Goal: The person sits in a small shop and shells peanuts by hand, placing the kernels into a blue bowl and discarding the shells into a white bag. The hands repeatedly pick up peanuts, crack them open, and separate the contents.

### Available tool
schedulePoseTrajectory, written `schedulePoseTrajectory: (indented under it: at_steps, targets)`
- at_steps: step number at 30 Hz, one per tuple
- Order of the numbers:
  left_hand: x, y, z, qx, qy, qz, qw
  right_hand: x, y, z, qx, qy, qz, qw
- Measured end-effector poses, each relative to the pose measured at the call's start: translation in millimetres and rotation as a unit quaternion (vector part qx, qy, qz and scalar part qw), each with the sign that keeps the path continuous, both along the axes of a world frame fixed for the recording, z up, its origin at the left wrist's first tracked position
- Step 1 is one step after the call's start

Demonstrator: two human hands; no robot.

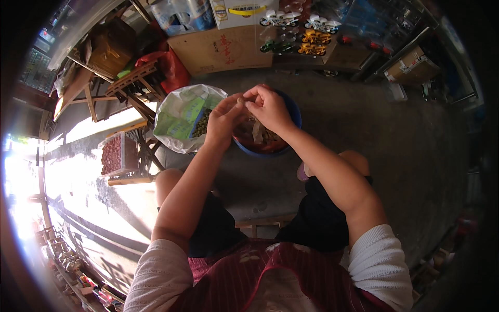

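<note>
A small pale round piece [240,100], too small to identify, is pinched at the thumb and fingertips of my left hand [223,123]. Close against it from the other side come the bent thumb and forefinger of my right hand [269,108]; whether they grip it is unclear. Both hands are above the near side of a blue round tub [297,113], which has a red inside and holds brownish, husk-like scraps [269,136]. Left of the tub, a white and green plastic sack [175,113] lies open, showing many small greenish pieces [201,125], partly behind my left hand.
A clear plastic box of reddish pieces [119,153] stands on a wooden stool [130,181] at left. Folding wooden stools [134,80] and a red bag [173,70] are beyond. Cardboard cartons [226,50] and packaged toy motorcycles [315,37] line the far side.
</note>
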State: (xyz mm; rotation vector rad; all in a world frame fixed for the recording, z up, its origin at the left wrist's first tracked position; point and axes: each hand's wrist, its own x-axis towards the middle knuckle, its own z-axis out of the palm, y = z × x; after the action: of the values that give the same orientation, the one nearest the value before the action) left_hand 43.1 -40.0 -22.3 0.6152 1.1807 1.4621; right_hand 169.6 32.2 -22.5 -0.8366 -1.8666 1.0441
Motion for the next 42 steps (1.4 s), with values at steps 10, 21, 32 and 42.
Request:
schedulePoseTrajectory:
  at_steps: [10, 21, 32, 42]
  targets:
    - [-12.4, 1.5, -16.1, -0.011, -0.029, -0.047, 0.998, 3.8, -7.0, 16.3, 0.026, -0.083, 0.051, 0.995]
    - [-8.6, 2.2, -14.6, -0.046, -0.101, -0.068, 0.991, 3.2, 3.4, 7.2, -0.182, 0.027, 0.109, 0.977]
    - [-6.7, 0.8, -14.8, -0.049, -0.109, -0.052, 0.991, 5.0, 2.7, 10.4, -0.219, 0.027, 0.097, 0.971]
    - [-3.9, -0.3, -13.7, -0.037, -0.080, -0.052, 0.995, 4.9, 6.8, 3.3, -0.245, 0.056, 0.108, 0.962]
